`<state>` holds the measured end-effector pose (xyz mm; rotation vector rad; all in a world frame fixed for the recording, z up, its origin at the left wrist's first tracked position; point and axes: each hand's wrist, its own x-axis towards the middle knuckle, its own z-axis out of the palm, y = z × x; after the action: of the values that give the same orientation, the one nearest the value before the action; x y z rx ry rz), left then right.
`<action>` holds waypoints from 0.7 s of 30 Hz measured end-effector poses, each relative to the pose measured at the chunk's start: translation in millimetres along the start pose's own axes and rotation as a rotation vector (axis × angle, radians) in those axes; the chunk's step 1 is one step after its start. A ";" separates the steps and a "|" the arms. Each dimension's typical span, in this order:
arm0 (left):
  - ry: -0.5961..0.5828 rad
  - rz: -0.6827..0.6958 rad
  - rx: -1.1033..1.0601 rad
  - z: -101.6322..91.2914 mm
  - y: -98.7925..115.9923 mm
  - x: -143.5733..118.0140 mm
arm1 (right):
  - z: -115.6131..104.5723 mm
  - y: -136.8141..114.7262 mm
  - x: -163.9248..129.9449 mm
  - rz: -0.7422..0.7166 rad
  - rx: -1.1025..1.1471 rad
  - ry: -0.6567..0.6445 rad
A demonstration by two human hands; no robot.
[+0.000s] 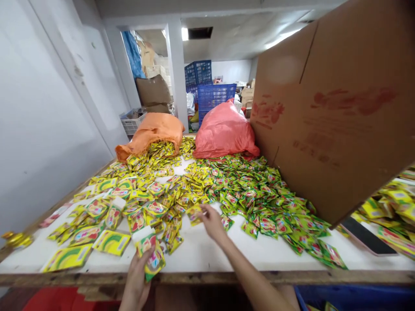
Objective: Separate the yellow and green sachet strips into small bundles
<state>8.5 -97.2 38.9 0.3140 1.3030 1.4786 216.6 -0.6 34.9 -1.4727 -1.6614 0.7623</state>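
Observation:
My left hand [138, 274] is closed around an upright yellow-and-green printed pouch [151, 255] with a white top edge, near the table's front. Between the fingertips of my right hand [212, 222] is a small yellow sachet [193, 213], held just above the white tabletop [201, 248]. A heap of small yellow sachets [175, 194] spreads beyond both hands. To its right lies a pile of green sachets [256, 194]. Larger flat yellow pouches [112, 242] lie left of my left hand, and another pouch with a white top [115, 212] rests among them.
An orange sack [162, 127] spills yellow sachets at the back, beside a red sack [225, 129]. A large cardboard box [324, 116] stands along the right side, with a phone [368, 236] by its lower edge. A blue bin [356, 298] sits below the table at right.

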 end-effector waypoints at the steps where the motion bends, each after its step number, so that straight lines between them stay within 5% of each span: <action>1: -0.019 -0.006 0.001 4.2 -1.0 -0.5 | -21.9 14.7 0.1 0.012 -0.023 -0.019; 4: -0.102 -0.033 0.034 22.9 -9.7 -1.6 | -74.9 53.0 1.5 0.067 -0.127 -0.076; 7: -0.204 -0.040 0.091 46.0 -28.1 -1.8 | -92.9 71.9 2.2 0.128 -0.254 -0.092; 14: -0.373 -0.020 0.250 89.4 -68.6 5.0 | -67.3 55.3 -3.7 0.172 -0.442 -0.044; 21: -0.482 -0.001 0.324 113.0 -71.0 9.1 | -52.3 39.3 -18.6 0.176 -0.502 -0.072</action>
<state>128.5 -42.2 17.3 0.8267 1.1375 1.0930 282.3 -15.9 26.3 -1.9772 -1.8852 0.5115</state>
